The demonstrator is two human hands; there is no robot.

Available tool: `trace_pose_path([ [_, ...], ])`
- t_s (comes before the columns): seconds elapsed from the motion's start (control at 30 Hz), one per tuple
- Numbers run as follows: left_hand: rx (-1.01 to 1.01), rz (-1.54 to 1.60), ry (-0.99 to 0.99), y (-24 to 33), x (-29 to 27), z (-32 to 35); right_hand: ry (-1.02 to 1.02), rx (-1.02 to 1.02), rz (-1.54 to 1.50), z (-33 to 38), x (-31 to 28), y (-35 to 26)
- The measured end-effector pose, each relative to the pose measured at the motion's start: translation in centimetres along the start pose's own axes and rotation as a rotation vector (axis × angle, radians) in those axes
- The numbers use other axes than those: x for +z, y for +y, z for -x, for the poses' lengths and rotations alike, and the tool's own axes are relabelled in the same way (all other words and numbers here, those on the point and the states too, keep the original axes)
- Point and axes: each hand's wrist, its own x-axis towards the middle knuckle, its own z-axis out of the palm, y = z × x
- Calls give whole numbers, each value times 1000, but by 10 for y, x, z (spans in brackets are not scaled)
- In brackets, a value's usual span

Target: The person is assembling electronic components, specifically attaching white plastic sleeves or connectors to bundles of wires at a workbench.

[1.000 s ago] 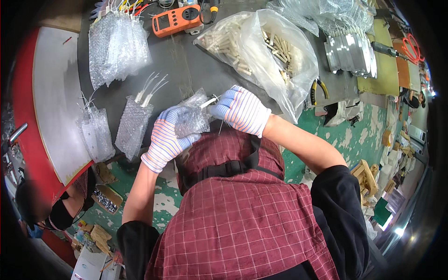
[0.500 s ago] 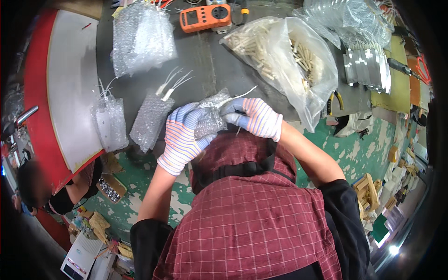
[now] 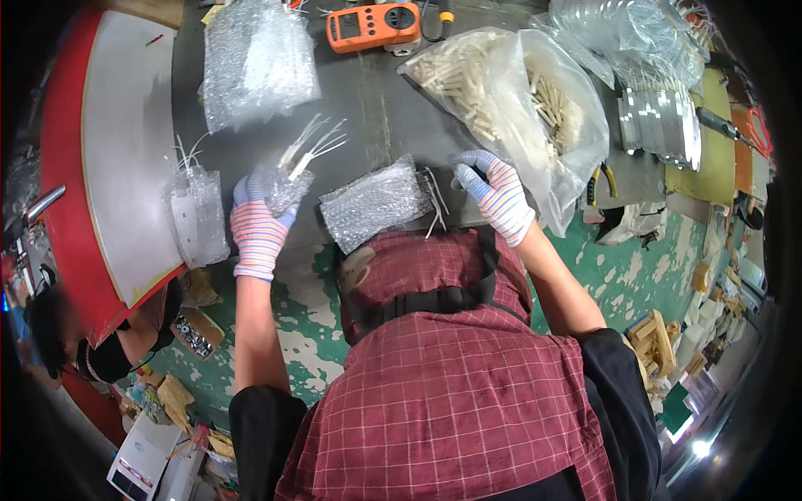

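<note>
The left hand (image 3: pixel 257 227) sits near the bench's (image 3: pixel 368 100) near edge, fingers closed round a small bubble-wrap pouch (image 3: pixel 284 185) with white leads sticking out of its top. The right hand (image 3: pixel 494 194) rests further right along the same edge, fingers curled and apparently holding nothing – its fingertips touch the big clear bag of pale sticks (image 3: pixel 510 92). Between the hands lies a second pouch (image 3: pixel 374 204), thin wires (image 3: pixel 434 200) just beside it. Bare grey surface is open mid-bench, behind the hands. Toward the far edge – a bubble-wrap stack (image 3: pixel 255 63) and an orange meter (image 3: pixel 373 25). More pouches (image 3: pixel 196 219) crowd the left edge by a white board (image 3: pixel 117 159); metal plates (image 3: pixel 660 125) and pliers (image 3: pixel 603 179) sit right
</note>
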Motion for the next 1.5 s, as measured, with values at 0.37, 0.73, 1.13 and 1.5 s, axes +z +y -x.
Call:
trace_pose_path([
  [0.37,553,64,-46,132,31,31,32,23,261,4,12,36],
  [0.73,570,315,35,111,59,31,-133,80,341,-12,22,16],
  [1.13,555,192,-10,119,46,26,-6,-384,985,-19,18,4],
  [1.5,470,36,-125,124,45,23,313,-167,748,13,3,44],
])
